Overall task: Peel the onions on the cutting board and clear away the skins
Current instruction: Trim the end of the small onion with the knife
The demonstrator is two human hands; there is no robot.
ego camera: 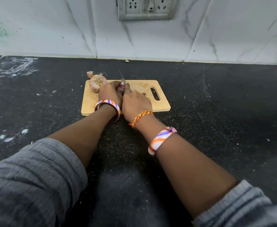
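Note:
A wooden cutting board point(160, 105) lies on the black counter. One unpeeled onion point(97, 82) with dry roots rests at the board's far left corner. My left hand point(109, 94) grips a second, purple onion point(121, 86), mostly hidden between my hands. My right hand point(136, 104) holds a knife whose thin blade point(121, 76) points away over that onion; its handle is hidden in my fist. A small piece of onion skin point(90, 73) lies on the counter just behind the board.
The board has a slot handle point(155, 93) at its right end. A marble-tiled wall with a socket plate point(145, 8) rises behind the dark speckled counter point(216, 112), which bears white smears and crumbs at the left.

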